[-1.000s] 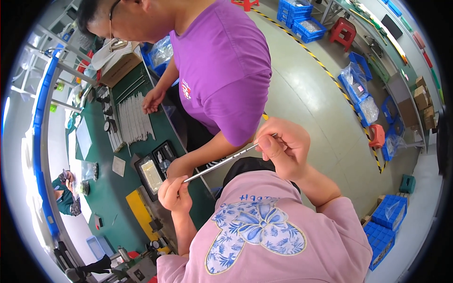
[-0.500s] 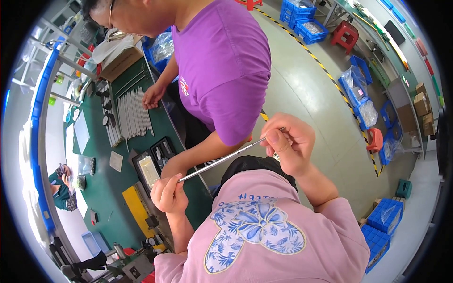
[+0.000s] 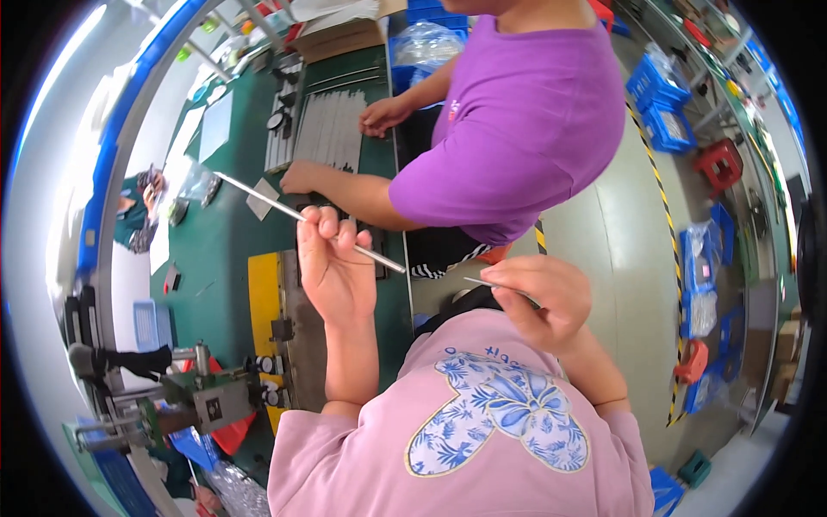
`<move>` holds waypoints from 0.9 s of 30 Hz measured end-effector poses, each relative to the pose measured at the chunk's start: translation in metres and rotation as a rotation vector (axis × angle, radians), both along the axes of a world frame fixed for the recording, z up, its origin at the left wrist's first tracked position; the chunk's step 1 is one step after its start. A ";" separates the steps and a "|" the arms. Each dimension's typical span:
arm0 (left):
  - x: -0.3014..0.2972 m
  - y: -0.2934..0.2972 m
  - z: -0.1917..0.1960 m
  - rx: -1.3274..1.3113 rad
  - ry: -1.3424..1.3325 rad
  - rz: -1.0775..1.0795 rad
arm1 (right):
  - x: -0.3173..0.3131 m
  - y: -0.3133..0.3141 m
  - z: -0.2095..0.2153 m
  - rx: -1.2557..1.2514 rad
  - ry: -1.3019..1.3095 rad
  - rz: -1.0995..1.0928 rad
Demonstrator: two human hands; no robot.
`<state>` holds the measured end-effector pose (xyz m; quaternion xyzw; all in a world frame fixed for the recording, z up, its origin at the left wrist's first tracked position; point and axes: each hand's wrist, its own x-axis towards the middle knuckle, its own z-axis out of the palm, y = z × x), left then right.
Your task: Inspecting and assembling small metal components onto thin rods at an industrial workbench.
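Observation:
My left hand (image 3: 338,271) is raised over the bench edge, its fingers closed round a slim silver metal rod (image 3: 258,196). The rod slants across the fingers, its far end over the bench and its near end toward my right hand. My right hand (image 3: 551,302) pinches a thin metal pin (image 3: 478,281) between thumb and fingers. Pin and rod are apart, with a gap between their ends. Most of the pin is hidden in the fingers.
A co-worker in a purple shirt (image 3: 525,121) stands ahead, hands over the green bench (image 3: 215,258). Several grey rods (image 3: 332,129) lie side by side there. Left of me are a yellow bar (image 3: 267,323) and a machine with dial gauges (image 3: 208,405). Blue crates (image 3: 659,86) stand far right.
The rod and thin pin, in line between both hands before, are now apart. My left hand has risen and the rod has swung round. My view has shifted left; the co-worker's nearer hand has moved farther forward.

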<state>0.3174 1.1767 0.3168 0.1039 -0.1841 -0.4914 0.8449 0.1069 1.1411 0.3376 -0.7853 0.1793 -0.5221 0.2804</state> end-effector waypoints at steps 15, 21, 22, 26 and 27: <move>-0.012 0.010 -0.011 -0.042 0.234 -0.203 | 0.031 0.000 -0.001 -0.131 -0.023 0.025; -0.014 0.008 -0.011 0.044 0.249 -0.208 | 0.030 -0.001 -0.001 -0.110 0.014 0.032; -0.014 0.008 -0.012 0.011 0.255 -0.225 | 0.031 0.000 -0.002 -0.115 0.005 0.026; -0.017 0.003 -0.014 0.002 0.224 -0.207 | 0.030 -0.004 -0.004 -0.184 0.039 -0.034; -0.018 0.002 -0.014 0.002 0.225 -0.209 | 0.030 -0.004 -0.003 -0.184 0.039 -0.036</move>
